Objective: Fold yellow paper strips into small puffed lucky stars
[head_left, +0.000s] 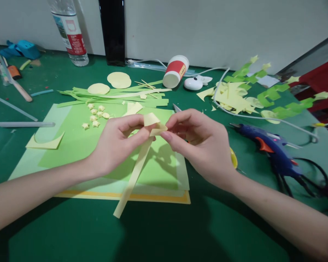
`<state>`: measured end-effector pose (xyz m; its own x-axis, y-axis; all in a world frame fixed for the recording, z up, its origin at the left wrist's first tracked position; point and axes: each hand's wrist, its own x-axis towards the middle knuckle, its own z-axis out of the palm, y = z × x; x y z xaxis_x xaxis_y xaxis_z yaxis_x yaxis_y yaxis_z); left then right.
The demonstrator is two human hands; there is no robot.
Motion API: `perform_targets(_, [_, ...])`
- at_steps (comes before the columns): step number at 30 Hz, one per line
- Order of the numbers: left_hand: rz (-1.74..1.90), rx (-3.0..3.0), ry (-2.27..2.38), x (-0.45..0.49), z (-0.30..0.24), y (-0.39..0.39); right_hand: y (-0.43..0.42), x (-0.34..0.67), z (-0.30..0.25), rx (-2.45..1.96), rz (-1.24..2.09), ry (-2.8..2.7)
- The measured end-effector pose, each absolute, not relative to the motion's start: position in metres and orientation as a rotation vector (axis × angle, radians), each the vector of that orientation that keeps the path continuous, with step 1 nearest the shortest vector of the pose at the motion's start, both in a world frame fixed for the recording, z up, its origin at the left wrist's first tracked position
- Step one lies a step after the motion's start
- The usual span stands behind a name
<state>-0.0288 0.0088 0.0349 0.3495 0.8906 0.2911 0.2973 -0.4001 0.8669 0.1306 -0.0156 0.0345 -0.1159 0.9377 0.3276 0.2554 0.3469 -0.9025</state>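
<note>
Both hands meet over a stack of green paper sheets (79, 145). My left hand (117, 143) pinches a pale yellow paper strip (133, 174) near its top, where the strip is folded into a small loop. My right hand (199, 145) pinches the same folded end from the other side with thumb and forefinger. The strip's free tail hangs down towards me, past the sheets' front edge. Several small folded yellow paper stars (95, 116) lie on the green sheet beyond my left hand.
A blue glue gun (270, 145) with its black cord lies at right. Cut green strips (117, 96), yellow circles (118, 80), a tipped paper cup (175, 71), a water bottle (71, 34) and paper scraps (235, 96) sit farther back on the green table (164, 233).
</note>
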Motion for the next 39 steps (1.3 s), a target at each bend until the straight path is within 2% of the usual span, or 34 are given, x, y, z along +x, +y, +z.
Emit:
perform_targets(13, [0.901,1.861,0.784,-0.028,0.034,0.002,-0.014,0.130,0.034,-1.048,0.905,-1.543])
perform_targets(18, [0.758,2.025,0.859,-0.029,0.040,0.009,-0.011,0.135,0.038,-1.073,0.965,-1.540])
perform_targets(23, [0.929,1.828,0.925,-0.032,0.044,0.017,-0.007,0.140,0.042,-1.136,1.221,-1.451])
perform_targets(28, [0.845,1.709,0.797,-0.033,0.044,0.019,-0.005,0.140,0.044,-1.161,1.187,-1.437])
perform_targets(39, [0.841,1.668,0.818,-0.031,0.043,0.018,-0.003,0.142,0.049,-1.117,1.274,-1.496])
